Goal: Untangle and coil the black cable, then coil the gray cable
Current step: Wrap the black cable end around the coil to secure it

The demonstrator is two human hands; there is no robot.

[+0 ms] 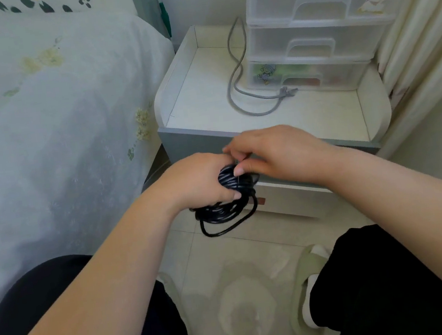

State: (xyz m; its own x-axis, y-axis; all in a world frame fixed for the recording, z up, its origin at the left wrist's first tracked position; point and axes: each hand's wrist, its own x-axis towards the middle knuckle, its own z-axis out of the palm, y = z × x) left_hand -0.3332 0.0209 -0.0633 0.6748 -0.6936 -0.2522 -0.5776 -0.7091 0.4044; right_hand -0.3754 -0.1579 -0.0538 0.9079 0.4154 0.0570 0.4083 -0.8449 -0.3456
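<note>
Now both hands (202,181) (265,150) grip the black cable (224,203) bundle, coils hanging downward.

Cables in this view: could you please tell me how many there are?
2. The black cable is bundled in both hands above the floor; the gray cable lies loose on the nightstand beside the drawer unit.

Black cable (225,195) partly behind left hand (199,180)

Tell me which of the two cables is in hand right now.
The black cable: left hand grips its coil and right hand pinches it. The gray cable lies untouched on the nightstand.
</note>
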